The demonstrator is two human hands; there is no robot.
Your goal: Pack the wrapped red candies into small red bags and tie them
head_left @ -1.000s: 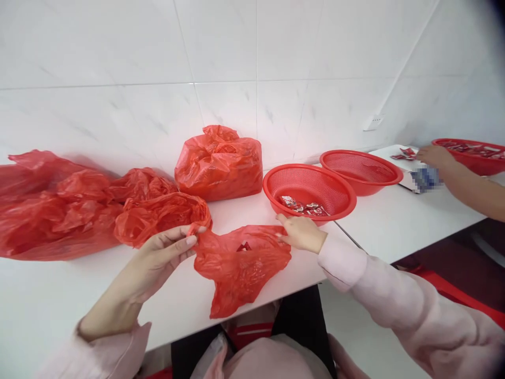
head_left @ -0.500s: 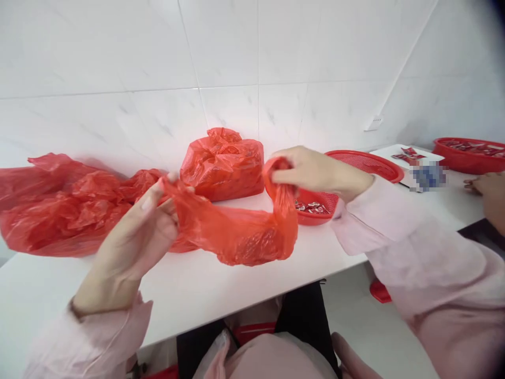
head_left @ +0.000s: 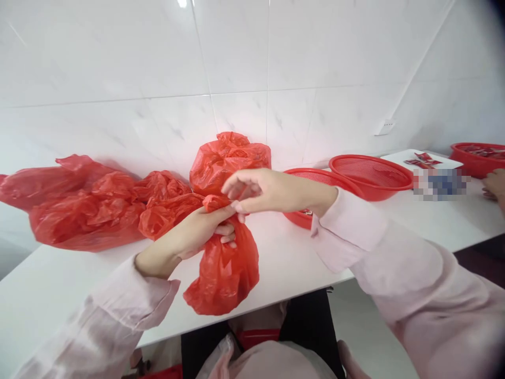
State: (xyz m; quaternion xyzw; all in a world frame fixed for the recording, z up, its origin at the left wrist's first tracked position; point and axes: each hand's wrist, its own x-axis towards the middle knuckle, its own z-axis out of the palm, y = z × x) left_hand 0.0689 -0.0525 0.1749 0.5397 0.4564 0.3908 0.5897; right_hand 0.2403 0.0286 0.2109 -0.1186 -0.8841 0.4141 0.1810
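A red plastic bag (head_left: 229,273) hangs above the near edge of the white table, its lower part bulging and its neck gathered. My left hand (head_left: 205,229) is closed round that neck, thumb on top, and a red twist of plastic sticks up above the thumb. Just over the neck is my right hand (head_left: 262,192), its fingers bent and apart from the thumb. The right thumb meets the tip of my left thumb. No plastic shows between the right fingers. What fills the bag is hidden.
Filled red bags (head_left: 90,210) lie on the left of the table (head_left: 284,268); another bag (head_left: 232,158) stands against the wall. To the right are a red basket (head_left: 300,218) with small packets, a second basket (head_left: 371,173), a white tray (head_left: 398,157), and another person's hand (head_left: 495,184).
My hands have come together from either side of the stretched bag. The bag now hangs gathered from my left hand, and my right hand has let go of its side.
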